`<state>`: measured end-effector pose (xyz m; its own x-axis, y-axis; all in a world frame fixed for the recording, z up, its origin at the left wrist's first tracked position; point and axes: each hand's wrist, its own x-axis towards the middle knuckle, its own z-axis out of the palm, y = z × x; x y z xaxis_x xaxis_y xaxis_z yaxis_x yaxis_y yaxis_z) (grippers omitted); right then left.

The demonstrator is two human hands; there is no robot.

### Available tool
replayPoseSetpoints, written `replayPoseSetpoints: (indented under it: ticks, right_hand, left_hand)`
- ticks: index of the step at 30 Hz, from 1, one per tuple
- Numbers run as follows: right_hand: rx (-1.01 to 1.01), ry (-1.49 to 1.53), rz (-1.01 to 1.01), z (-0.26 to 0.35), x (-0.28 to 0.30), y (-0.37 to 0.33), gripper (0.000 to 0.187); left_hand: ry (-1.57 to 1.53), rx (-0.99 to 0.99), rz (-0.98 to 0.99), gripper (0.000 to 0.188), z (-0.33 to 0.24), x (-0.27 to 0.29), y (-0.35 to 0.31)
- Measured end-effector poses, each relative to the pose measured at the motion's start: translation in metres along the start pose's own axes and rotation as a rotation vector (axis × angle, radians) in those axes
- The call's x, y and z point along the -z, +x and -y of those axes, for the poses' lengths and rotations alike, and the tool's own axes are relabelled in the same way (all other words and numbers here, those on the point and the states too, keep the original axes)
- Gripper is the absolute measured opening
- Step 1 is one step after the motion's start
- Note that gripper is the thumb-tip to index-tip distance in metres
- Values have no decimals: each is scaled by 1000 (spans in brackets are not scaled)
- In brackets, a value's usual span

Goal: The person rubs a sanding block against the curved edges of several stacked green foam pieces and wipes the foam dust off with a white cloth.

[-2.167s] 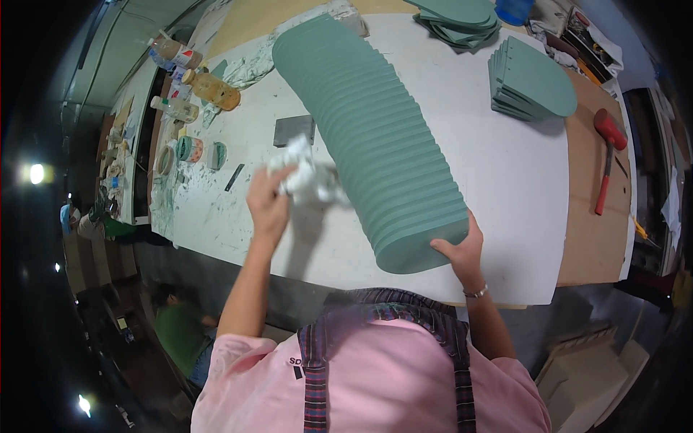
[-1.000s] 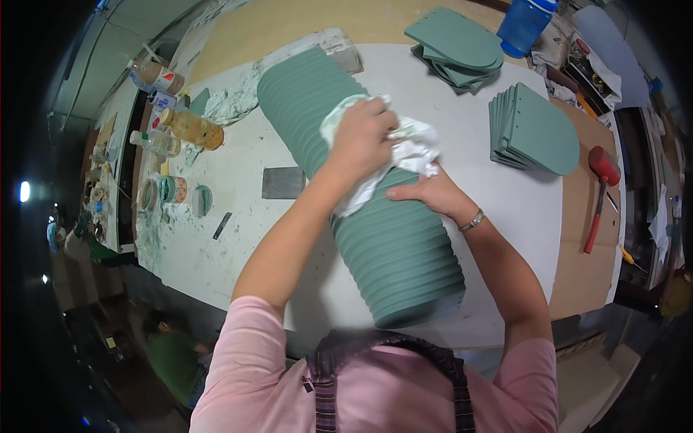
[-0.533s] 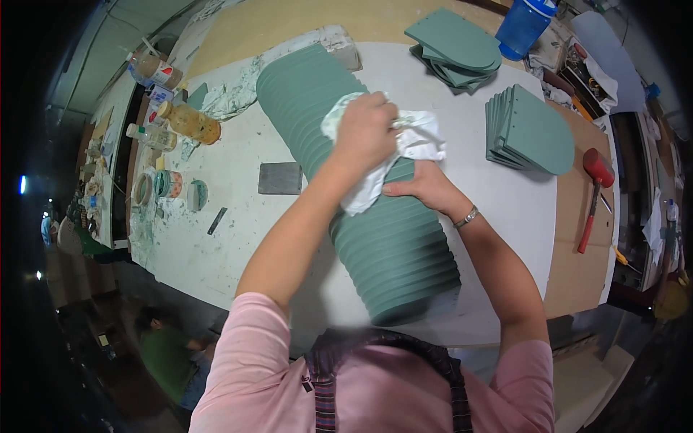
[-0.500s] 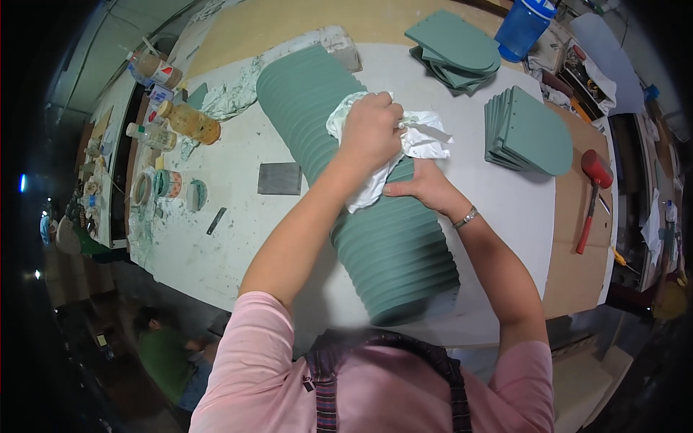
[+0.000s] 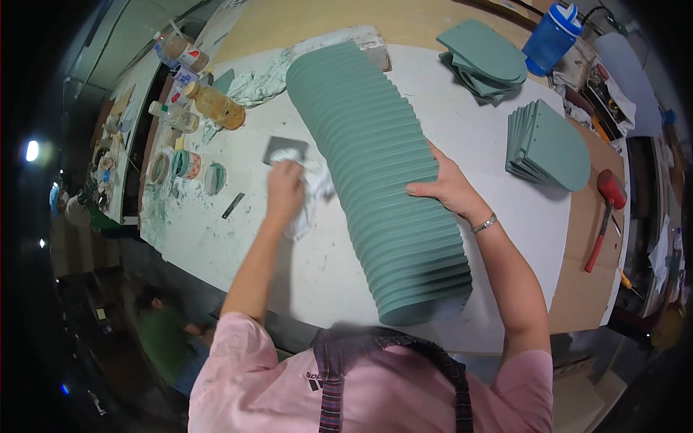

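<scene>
A long row of overlapping green panels with rounded ends (image 5: 375,173) lies slantwise across the white table. Against its right side rests my right hand (image 5: 449,186), thumb stretched over the panels' edges and the other fingers partly hidden beyond them. To the left of the row, my left hand (image 5: 286,195) is closed on a crumpled white cloth (image 5: 303,209) that hangs down over the tabletop. The cloth's upper part overlaps a flat dark grey rectangular block (image 5: 278,148) on the table.
Two smaller stacks of green panels (image 5: 482,61) (image 5: 552,148) stand at the right. Beyond them are a blue jug (image 5: 552,40) and a red mallet (image 5: 611,191). Bottles (image 5: 216,107), an open jar (image 5: 189,164) and a small dark blade (image 5: 232,206) lie left. A person in green (image 5: 166,335) sits lower left.
My left hand has left the panel row with the cloth and moved left, down to the grey block. My right hand stays on the row's right side. The whole view has shifted slightly.
</scene>
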<state>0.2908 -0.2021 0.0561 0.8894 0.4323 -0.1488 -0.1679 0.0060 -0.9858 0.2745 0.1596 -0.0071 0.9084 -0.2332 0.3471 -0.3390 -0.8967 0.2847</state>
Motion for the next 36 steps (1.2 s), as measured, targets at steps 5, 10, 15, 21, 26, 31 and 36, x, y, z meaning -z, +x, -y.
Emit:
replayPoseSetpoints:
  ticks: [5,10,15,21,26,31,36]
  right_hand:
    - [-12,4,-13,4,-1,5,97]
    - [29,-67,-72,1,4,56,95]
    - [62,-169,-58,1,-2,77,90]
    - [51,-63,0,-1,-2,83,80]
    - [-19,54,23,4,-1,74,73]
    - [70,-239,-64,-5,-1,85,88]
    - [35,-188,28,14,-12,83,93]
  left_hand:
    - [-189,177,-232,22,3,45,83]
    - [-302,-318,-134,31,-79,13,130]
    - [-447,-124,-9,37,-67,25,94]
    - [-404,-288,-59,14,-124,-10,156]
    - [-459,-246,28,20,-125,-13,157]
    - [-527,-76,79,35,-81,35,123]
    - [-766,179,7,23,-87,49,170]
